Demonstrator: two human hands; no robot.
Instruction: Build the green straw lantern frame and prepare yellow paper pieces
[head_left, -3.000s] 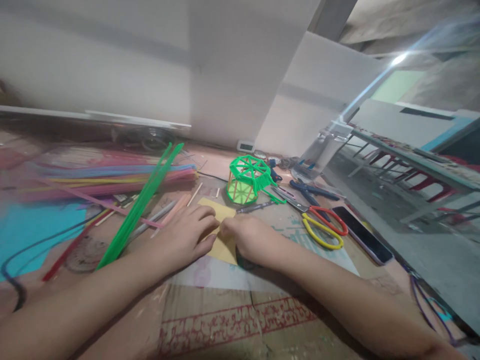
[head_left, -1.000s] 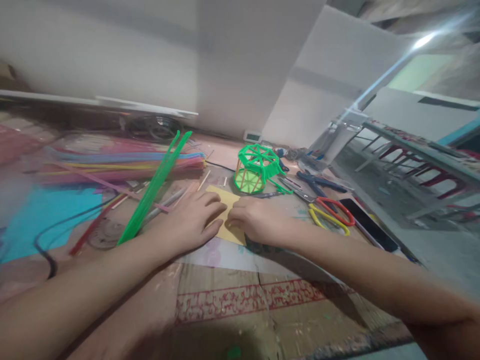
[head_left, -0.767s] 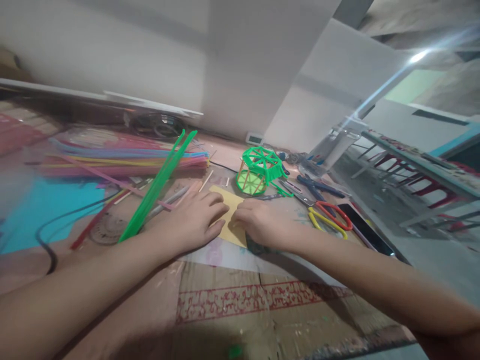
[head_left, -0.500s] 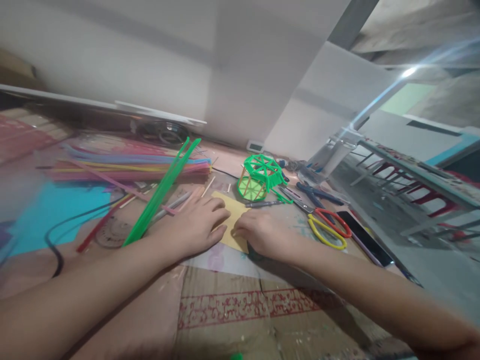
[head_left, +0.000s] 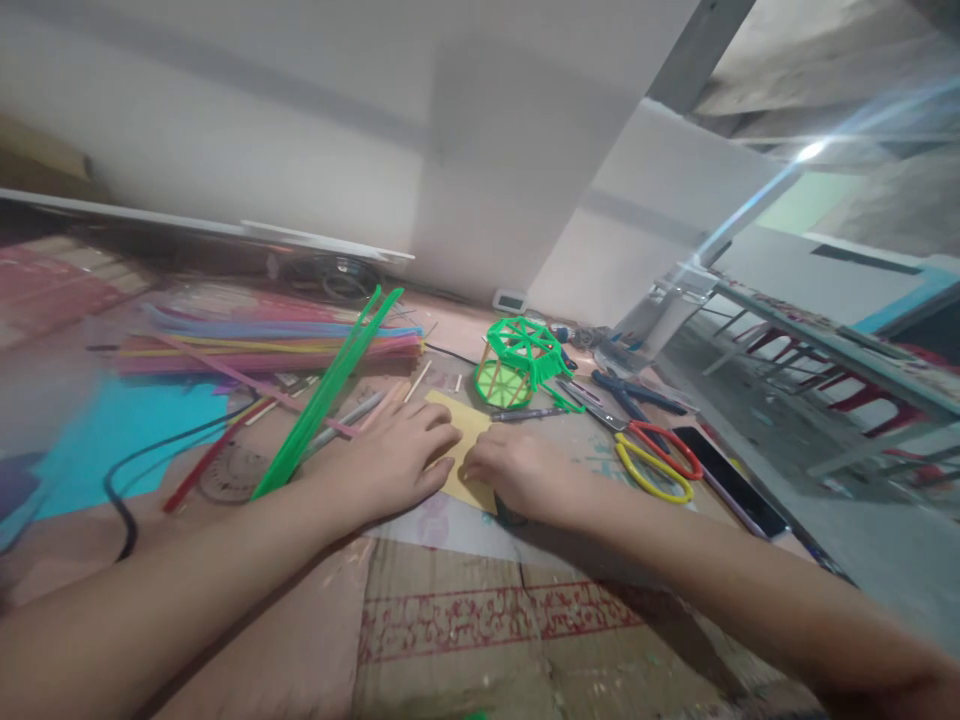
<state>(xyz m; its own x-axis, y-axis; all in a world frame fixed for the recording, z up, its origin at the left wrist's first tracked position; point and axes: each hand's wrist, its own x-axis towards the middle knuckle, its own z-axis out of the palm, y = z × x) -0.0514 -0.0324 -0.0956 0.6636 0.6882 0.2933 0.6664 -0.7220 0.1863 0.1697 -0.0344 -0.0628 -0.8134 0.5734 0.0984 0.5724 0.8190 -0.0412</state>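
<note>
A piece of yellow paper lies on a white sheet between my hands. My left hand rests flat with its fingers apart, their tips on the paper's left part. At the right side of the paper my right hand is closed, fingers curled down and pressed together; what they hold, if anything, is hidden. Just beyond the paper stands a green octagonal frame model with thin wooden posts. A pen lies between that model and my right hand.
Scissors with red and yellow handles and a phone lie to the right. Green strips slant beside my left forearm. Behind them are bundled coloured strips; a clear protractor and blue paper lie left.
The view has shifted slightly, so the things on the table appear a little lower. Both hands keep nearly the same places on the yellow paper.
</note>
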